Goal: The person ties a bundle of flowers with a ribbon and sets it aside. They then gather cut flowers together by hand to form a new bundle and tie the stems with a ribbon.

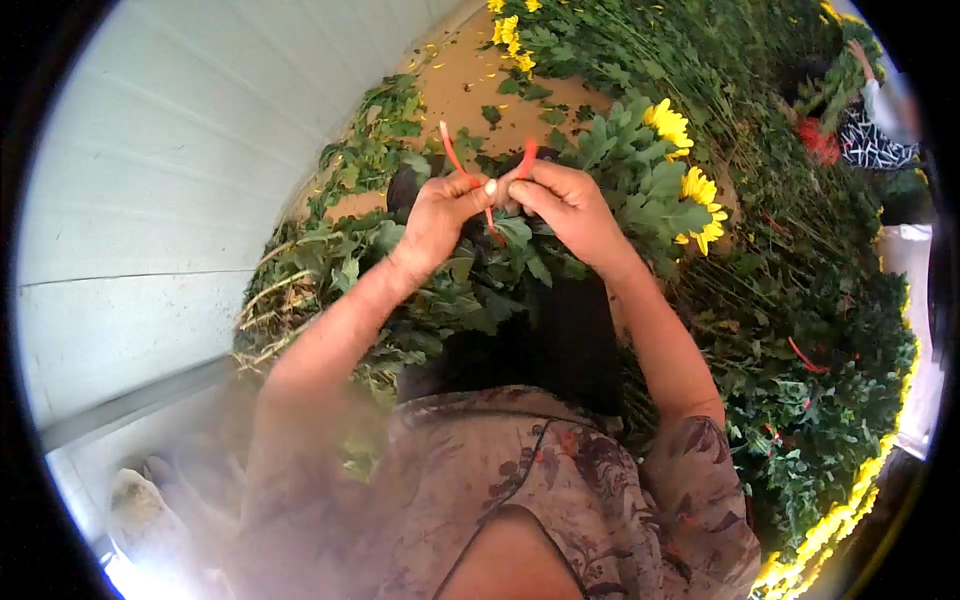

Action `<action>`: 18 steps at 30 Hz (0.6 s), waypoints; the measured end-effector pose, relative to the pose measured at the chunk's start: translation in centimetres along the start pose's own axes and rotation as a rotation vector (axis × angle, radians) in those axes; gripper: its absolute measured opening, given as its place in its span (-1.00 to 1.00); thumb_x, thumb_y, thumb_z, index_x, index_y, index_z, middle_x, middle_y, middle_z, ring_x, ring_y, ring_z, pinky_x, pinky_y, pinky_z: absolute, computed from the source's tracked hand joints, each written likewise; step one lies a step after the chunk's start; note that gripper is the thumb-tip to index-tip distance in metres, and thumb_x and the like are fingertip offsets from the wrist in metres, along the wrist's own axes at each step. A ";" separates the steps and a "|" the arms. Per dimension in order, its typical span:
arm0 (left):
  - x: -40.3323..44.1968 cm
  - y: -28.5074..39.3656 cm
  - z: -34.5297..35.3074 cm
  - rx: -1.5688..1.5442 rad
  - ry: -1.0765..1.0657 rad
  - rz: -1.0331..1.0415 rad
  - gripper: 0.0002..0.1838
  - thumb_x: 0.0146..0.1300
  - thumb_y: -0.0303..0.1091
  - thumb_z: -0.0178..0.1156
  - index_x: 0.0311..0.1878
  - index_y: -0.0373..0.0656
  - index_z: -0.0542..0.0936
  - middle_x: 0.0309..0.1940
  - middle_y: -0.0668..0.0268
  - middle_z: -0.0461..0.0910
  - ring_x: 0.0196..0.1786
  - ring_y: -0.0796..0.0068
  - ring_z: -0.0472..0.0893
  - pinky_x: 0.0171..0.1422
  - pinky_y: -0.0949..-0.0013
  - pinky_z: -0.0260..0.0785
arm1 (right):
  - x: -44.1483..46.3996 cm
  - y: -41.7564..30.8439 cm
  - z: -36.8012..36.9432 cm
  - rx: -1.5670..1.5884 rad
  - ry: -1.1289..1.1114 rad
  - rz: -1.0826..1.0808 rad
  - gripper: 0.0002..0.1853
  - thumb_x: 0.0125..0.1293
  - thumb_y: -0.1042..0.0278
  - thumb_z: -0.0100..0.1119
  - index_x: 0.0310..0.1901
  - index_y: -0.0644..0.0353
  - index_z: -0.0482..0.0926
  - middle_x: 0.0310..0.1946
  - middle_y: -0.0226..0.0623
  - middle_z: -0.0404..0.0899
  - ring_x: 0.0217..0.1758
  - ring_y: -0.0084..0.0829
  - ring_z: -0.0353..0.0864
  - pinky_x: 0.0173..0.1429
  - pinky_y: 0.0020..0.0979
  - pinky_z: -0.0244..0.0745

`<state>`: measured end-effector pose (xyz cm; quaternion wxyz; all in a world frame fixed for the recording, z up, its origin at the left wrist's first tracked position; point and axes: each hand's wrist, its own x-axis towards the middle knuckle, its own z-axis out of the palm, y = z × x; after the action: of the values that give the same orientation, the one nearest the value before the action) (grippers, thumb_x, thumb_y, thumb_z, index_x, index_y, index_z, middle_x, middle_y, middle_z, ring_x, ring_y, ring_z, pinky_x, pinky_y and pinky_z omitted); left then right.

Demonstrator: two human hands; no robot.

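Observation:
My left hand is closed in a pinch on a red tie strip, one end of which sticks up above the thumb. My right hand pinches a red length too, close beside the left. Whether both are ends of one strip is hidden by the fingers. Under the hands, a bunch of leafy green stems lies across my lap. At its right end, yellow chrysanthemum blooms stick out past the leaves.
A pale panelled wall rises on the left. Cut stems and foliage are heaped at the right and back, with tied bunches on the lower right. Leaves and petals litter the brown floor. Another person sits at the far right.

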<state>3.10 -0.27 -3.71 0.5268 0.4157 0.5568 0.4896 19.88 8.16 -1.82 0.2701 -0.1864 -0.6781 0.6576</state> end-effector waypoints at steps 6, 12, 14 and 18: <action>-0.3 1.2 -1.3 0.049 -0.066 -0.058 -0.70 0.38 -0.21 0.07 -0.27 -0.29 0.60 -0.32 0.39 0.59 -0.19 0.65 0.48 0.03 0.49 0.30 | 0.4 -0.3 0.7 -0.582 0.043 -0.195 -0.66 -0.06 0.33 0.40 -0.31 0.31 0.48 -0.07 -0.16 0.40 -0.09 -0.10 0.49 -0.03 -0.28 0.45; -0.4 1.5 -2.1 -0.221 -0.100 -0.215 -0.75 0.27 -0.23 0.20 -0.20 -0.26 0.60 -0.28 0.38 0.59 -0.15 0.57 0.50 0.08 0.43 0.29 | 0.5 1.0 0.8 -0.652 -0.023 -0.378 -0.81 -0.03 0.44 0.25 -0.40 0.34 0.49 -0.12 -0.17 0.47 -0.12 -0.12 0.50 -0.03 -0.23 0.44; 0.7 1.3 -3.6 -0.230 -0.177 -0.201 -0.78 0.21 -0.27 0.25 -0.26 -0.26 0.62 -0.28 0.34 0.59 -0.15 0.53 0.51 0.07 0.41 0.31 | 0.5 0.6 1.0 -0.628 0.026 -0.293 -0.85 -0.04 0.46 0.22 -0.45 0.34 0.48 -0.15 -0.17 0.49 -0.11 -0.13 0.50 -0.03 -0.24 0.44; 1.2 2.2 -4.0 -0.015 -0.356 -0.092 -0.86 0.03 -0.47 0.35 -0.31 -0.25 0.65 -0.36 0.36 0.60 -0.24 0.57 0.54 -0.07 0.48 0.35 | 0.6 0.0 0.0 -0.626 -0.010 -0.222 -0.87 0.05 0.49 0.19 -0.44 0.34 0.45 -0.12 -0.21 0.47 -0.11 -0.22 0.50 -0.05 -0.35 0.42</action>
<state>-1.09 0.89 -1.87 0.6419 0.4659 0.4696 0.3878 19.41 8.50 -1.78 0.2665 -0.1821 -0.8647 0.3848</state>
